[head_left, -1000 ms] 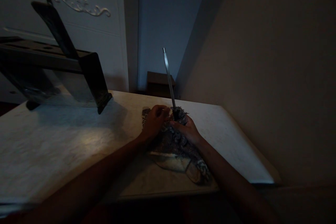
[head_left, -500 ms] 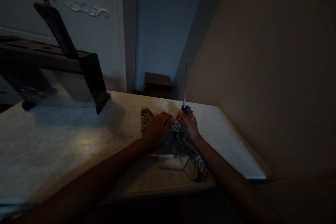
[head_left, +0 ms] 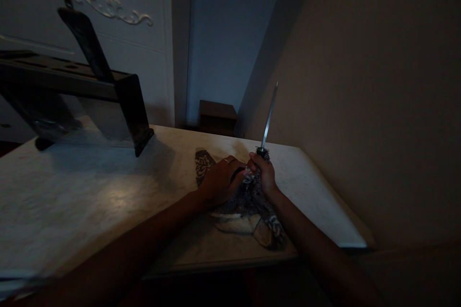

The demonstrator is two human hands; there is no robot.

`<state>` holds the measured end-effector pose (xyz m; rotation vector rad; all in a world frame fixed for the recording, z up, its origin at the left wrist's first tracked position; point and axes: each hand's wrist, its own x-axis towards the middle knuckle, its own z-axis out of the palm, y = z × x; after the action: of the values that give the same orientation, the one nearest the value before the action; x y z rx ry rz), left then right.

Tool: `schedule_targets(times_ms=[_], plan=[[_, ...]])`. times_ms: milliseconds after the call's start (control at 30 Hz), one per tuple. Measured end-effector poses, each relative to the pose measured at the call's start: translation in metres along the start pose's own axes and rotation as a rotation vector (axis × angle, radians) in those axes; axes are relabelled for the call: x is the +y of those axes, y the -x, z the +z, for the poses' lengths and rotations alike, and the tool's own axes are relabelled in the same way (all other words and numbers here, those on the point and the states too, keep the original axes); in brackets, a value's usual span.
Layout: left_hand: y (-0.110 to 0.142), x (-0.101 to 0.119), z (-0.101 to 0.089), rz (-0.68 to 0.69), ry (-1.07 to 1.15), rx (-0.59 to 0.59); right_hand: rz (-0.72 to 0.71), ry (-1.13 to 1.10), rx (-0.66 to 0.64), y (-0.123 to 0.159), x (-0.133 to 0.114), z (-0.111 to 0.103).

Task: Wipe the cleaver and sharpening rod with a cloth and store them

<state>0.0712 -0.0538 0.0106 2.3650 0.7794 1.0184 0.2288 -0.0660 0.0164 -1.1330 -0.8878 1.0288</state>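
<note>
A slim, straight steel rod (head_left: 270, 115) with a dark handle points up and slightly right, resembling a sharpening steel. My right hand (head_left: 265, 172) is closed round its handle, with part of a grey and white patterned cloth (head_left: 239, 204) bunched about the handle. Beside it, my left hand (head_left: 223, 177), with a ring on one finger, has its fingers bent and pinches the cloth near the handle. The cloth's rest is spread under and below both hands, with a pale section toward the front edge. My palms and the lower handle are hidden.
On the left of the pale marble-like tabletop (head_left: 108, 196) stands a black-framed slotted holder (head_left: 126, 105) with clear panels. A dark bar with a chain rises behind its top. A brown wall (head_left: 360, 105) borders the right; a small brown cabinet (head_left: 218, 109) sits beyond the far edge.
The rod's tip has swung right, so it leans more and its shaft shows brighter. Both hands have shifted slightly right, still at the handle and cloth.
</note>
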Motion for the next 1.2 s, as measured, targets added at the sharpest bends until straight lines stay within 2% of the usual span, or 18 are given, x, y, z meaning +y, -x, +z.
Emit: schedule_targets(times_ms=[333, 567, 733, 867, 933, 1000, 1100, 1200], plan=[[0.0, 0.002, 0.001, 0.001, -0.026, -0.012, 0.091, -0.082, -0.048, -0.002, 0.0, -0.001], [0.0, -0.003, 0.002, 0.005, -0.032, -0.014, 0.161, -0.275, -0.109, -0.002, -0.006, 0.002], [0.001, -0.005, 0.001, 0.009, -0.03, -0.006, 0.175, -0.265, -0.153, 0.0, -0.005, 0.003], [0.003, -0.003, -0.001, -0.042, -0.137, 0.09, 0.094, -0.244, -0.15, 0.001, 0.002, 0.003], [0.003, -0.001, -0.003, -0.092, -0.197, 0.178, 0.101, -0.278, -0.178, -0.001, 0.005, 0.003], [0.003, 0.002, -0.005, -0.149, -0.244, 0.217, 0.134, -0.344, -0.222, -0.003, 0.008, 0.003], [0.004, 0.005, -0.009, -0.2, -0.311, 0.147, 0.155, -0.42, -0.271, -0.007, 0.011, 0.001], [0.005, 0.005, -0.009, -0.179, -0.343, 0.045, 0.143, -0.433, -0.286, -0.008, 0.012, -0.001]])
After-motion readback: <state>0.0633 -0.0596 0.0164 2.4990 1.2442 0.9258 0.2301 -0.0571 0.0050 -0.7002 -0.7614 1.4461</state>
